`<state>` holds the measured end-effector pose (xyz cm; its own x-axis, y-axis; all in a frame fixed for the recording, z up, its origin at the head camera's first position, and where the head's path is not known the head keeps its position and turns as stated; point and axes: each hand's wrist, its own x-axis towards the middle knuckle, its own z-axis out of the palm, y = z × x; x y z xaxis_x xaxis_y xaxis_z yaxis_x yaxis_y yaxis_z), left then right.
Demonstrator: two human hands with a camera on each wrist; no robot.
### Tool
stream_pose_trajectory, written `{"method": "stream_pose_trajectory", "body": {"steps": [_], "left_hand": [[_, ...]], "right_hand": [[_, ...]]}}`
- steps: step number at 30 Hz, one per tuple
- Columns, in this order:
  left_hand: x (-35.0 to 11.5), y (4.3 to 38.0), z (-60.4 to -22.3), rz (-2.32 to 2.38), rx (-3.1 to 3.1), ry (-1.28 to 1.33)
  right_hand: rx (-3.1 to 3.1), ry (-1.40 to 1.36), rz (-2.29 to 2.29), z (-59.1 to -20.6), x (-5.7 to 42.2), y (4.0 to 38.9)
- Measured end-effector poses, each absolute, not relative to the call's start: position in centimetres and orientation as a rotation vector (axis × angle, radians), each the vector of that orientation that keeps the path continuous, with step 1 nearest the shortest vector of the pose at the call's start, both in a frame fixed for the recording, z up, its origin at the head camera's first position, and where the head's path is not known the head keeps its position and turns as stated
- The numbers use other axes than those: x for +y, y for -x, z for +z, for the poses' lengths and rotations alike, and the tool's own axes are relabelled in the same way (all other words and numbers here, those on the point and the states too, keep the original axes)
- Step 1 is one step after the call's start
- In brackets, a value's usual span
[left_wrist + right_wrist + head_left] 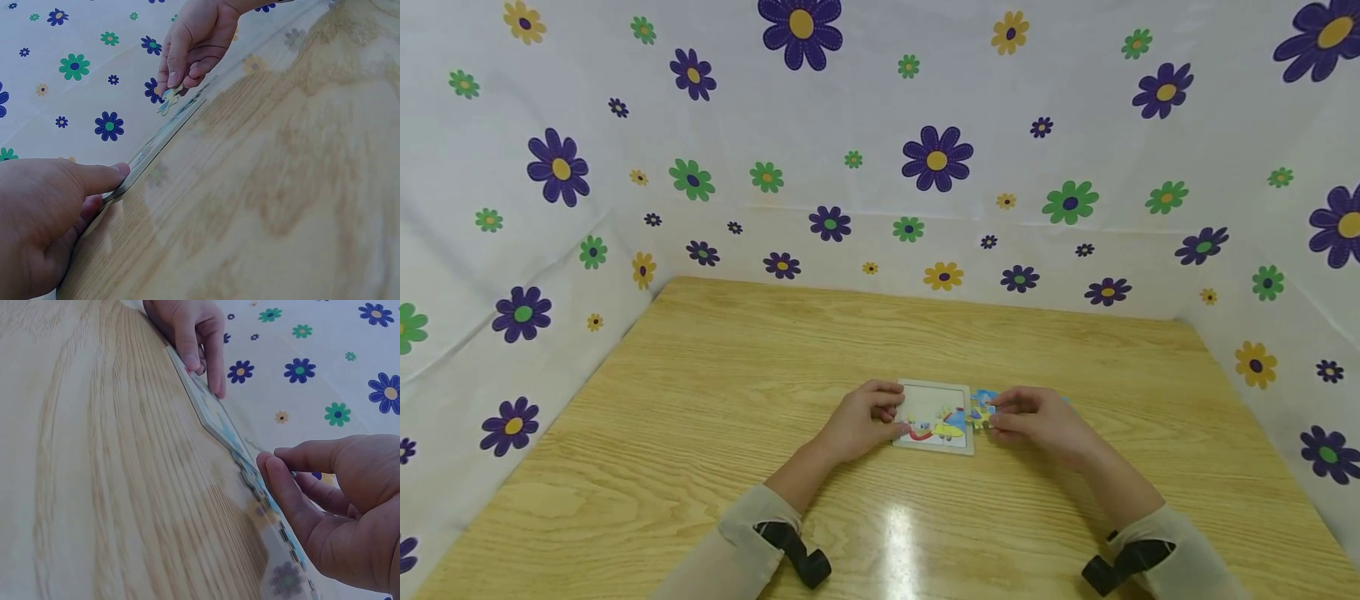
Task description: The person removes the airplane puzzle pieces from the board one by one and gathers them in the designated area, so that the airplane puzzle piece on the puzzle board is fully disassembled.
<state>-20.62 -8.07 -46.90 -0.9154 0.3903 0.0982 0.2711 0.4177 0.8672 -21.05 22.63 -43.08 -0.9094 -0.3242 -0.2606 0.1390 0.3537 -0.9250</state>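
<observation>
A small square jigsaw puzzle tray [935,448] with a pale rim lies on the table. Joined picture pieces [950,430] fill its lower part, and bare backing shows above them. My left hand [861,423] grips the tray's left edge, the thumb on top at the lower left corner. Just off the right rim, my right hand [1045,423] pinches a blue and yellow puzzle piece [167,103] between thumb and fingertips, above the table in the left wrist view. Loose puzzle pieces [252,478] lie beside the tray under that hand, partly hidden by it in the head view.
The wooden table [760,358] reaches back to a white flower-print cloth [865,108] that stands behind and on both sides. More loose pieces [292,544] lie farther right, below my right hand. Black straps with mounts [808,567] sit on both sleeves.
</observation>
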Motion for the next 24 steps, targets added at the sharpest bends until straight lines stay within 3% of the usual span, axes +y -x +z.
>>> {"method": "stream_pose_trajectory", "body": {"steps": [24], "left_hand": [[-8.0, 20.7, -47.0, 1.510, 2.547, -0.582]], "right_hand": [[2.266, 0.029, -1.602, -43.3, 26.5, 20.0]]}}
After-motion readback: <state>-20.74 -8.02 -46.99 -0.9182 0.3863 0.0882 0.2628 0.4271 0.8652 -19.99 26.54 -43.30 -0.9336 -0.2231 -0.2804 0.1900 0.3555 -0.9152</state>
